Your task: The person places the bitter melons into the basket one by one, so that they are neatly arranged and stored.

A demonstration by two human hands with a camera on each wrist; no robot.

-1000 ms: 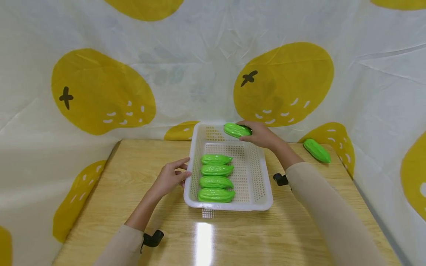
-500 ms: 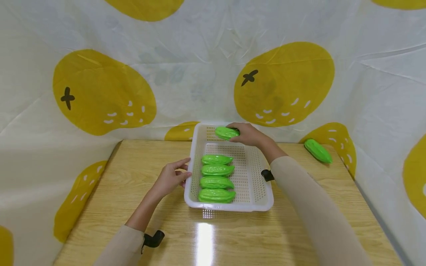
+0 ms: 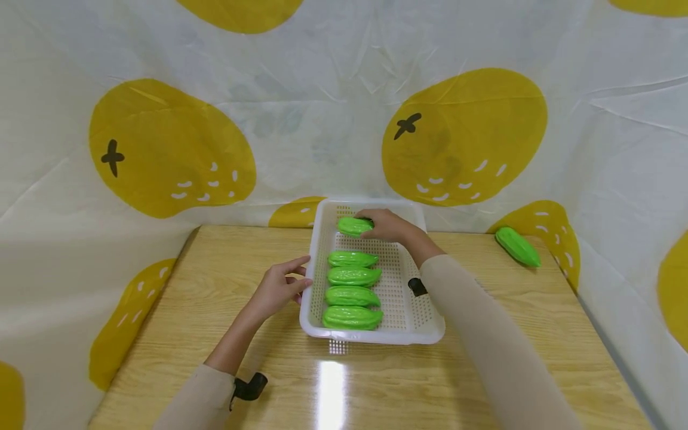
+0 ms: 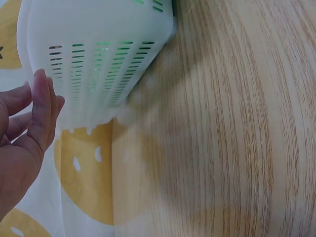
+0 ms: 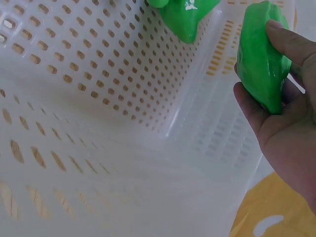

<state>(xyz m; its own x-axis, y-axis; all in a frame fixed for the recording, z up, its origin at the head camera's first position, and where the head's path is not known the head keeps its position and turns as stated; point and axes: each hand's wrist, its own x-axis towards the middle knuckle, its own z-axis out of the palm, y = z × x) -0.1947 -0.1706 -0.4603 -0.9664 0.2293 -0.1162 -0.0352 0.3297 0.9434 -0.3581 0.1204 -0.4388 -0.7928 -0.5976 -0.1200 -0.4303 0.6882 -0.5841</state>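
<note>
A white plastic basket [image 3: 424, 310] with perforated sides stands on the table. Several glossy green model bitter melons lie in it in a column along the left, the nearest melon [image 3: 352, 318] at the front. Over the far end of the basket, my right hand [image 3: 389, 227] grips another bitter melon [image 3: 353, 226], thumb on one side and fingers on the other; the right wrist view shows this held melon [image 5: 261, 57] above the basket floor. My left hand [image 3: 276, 288] touches the basket's left rim with extended fingers. In the left wrist view those fingers [image 4: 43, 106] rest against the outer wall.
One more green bitter melon [image 3: 518, 246] lies on the wooden table [image 3: 258, 239] at the far right corner. A white cloth [image 3: 317, 131] printed with yellow fruit hangs behind and beside the table. Black wrist mounts sit on both sleeves.
My right hand has carried its bitter melon leftward and lower, toward the far left of the basket. My left hand stays at the rim.
</note>
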